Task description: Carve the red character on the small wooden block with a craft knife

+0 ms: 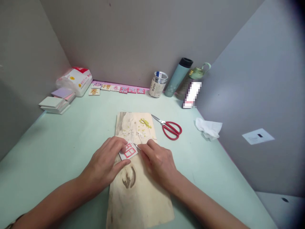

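Observation:
A small white square block [132, 153] with a character outlined in red lies on the wooden board [145, 197]. My left hand [105, 160] grips it from the left, fingers on its far edge and thumb at the near edge, covering part of the character. In a closed pinch, my right hand [159, 160] holds a slim carving knife [136, 146]; only its metal tip shows, touching or very near the block's upper right corner. The handle is hidden in the fist. Pale and yellow-green shavings [145, 123] lie at the board's far end.
Red-handled scissors [170, 128] lie right of the board, with a crumpled tissue [209, 128] farther right. Along the back stand a jar [157, 86], a blue-green tumbler [178, 78], a phone [191, 94] and several carved tiles [115, 88]. Stacked blocks [57, 103] sit by a tissue pack [75, 81].

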Motion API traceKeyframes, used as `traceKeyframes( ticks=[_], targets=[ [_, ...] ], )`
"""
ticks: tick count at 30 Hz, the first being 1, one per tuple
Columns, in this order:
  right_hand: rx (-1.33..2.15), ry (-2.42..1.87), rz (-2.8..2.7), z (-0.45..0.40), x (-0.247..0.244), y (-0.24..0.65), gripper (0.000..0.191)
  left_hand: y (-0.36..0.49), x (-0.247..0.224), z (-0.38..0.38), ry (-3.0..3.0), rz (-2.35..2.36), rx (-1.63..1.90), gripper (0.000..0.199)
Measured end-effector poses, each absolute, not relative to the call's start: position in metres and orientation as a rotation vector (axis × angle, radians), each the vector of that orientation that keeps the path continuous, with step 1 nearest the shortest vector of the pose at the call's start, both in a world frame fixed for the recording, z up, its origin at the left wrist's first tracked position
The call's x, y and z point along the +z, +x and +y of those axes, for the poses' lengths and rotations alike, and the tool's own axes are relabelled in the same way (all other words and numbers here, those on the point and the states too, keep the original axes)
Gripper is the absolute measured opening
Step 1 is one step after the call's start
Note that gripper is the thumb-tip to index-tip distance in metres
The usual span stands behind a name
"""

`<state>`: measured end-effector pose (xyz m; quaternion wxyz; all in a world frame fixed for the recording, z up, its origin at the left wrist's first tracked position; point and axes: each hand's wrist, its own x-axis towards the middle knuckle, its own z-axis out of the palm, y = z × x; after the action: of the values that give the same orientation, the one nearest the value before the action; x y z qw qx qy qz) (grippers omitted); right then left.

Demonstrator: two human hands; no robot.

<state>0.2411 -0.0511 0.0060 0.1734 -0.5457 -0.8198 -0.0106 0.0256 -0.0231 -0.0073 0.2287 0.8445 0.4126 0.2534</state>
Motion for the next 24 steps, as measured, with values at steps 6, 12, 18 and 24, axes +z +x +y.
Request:
traceKeyframes(
  ticks=[6,12,18,24],
  targets=[
    [-0.044,-1.544,-2.325,-0.0502,0.0063,0.2399,0.017,0.0256,-0.0068,-0.0231,2.312,1.135,0.708,0.014],
    [-0.058,-1.552,-2.335,-0.0478,0.0068,0.2393,0.016,0.0253,-0.0073,-0.023,2.323,1.135,0.703,0.014],
    [-0.093,-1.533,-2.339,-0.0457,0.0057,0.2386,0.015,0.0257,-0.0054,-0.0238,2.327,1.139,0.686,0.014],
    [-0.08,-1.548,-2.359,-0.0443,0.0059,0.2365,0.013,0.0254,-0.0066,-0.0235,2.328,1.152,0.685,0.013]
  ],
)
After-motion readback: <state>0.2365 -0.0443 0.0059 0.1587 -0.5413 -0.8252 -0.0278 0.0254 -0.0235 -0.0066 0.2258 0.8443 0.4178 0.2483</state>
